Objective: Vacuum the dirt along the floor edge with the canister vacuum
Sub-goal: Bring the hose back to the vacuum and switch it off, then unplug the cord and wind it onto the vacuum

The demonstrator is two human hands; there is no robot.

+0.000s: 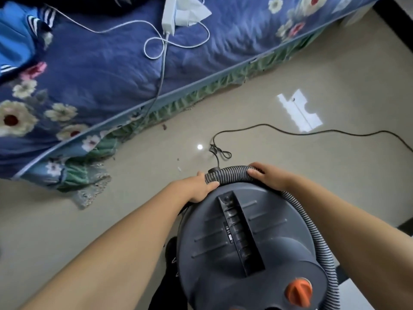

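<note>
A dark grey canister vacuum [248,247] with an orange knob [298,291] stands on the floor right below me. Its ribbed grey hose [232,173] curves over the far rim of the canister and runs down the right side. My left hand [199,186] grips the hose's left end at the rim. My right hand [266,176] holds the hose a little further right. Small brown crumbs of dirt [165,126] lie on the beige floor along the bed's green skirt [178,104].
A bed with a blue floral cover [107,70] fills the upper left; a white charger and cable [167,19] lie on it. The vacuum's black power cord [279,128] snakes across the floor to the right. A dark wall base [397,21] borders the far right.
</note>
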